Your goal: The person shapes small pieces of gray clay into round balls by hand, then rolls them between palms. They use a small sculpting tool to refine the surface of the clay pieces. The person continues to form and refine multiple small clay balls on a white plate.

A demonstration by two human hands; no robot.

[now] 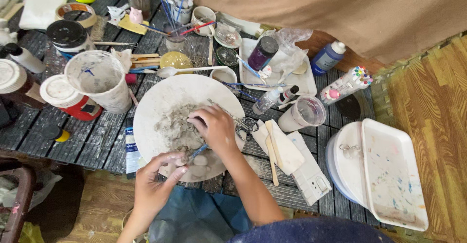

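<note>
The right hand (216, 127) is curled shut around a blue-handled tool (198, 151), whose long axis slants from the fist down-left toward the left hand (154, 180). The left hand's fingers are half bent, tips pinching a small grey clay lump (181, 161). Both work over a round white board (160, 99) smeared with clay, near its front edge. Scissors (245, 125) lie just right; a clay-coated bucket (99, 80) crowds the left.

arms: bare, unsleeved; grips: clay-smeared | lap: teal-blue cloth; knee: dark navy
</note>
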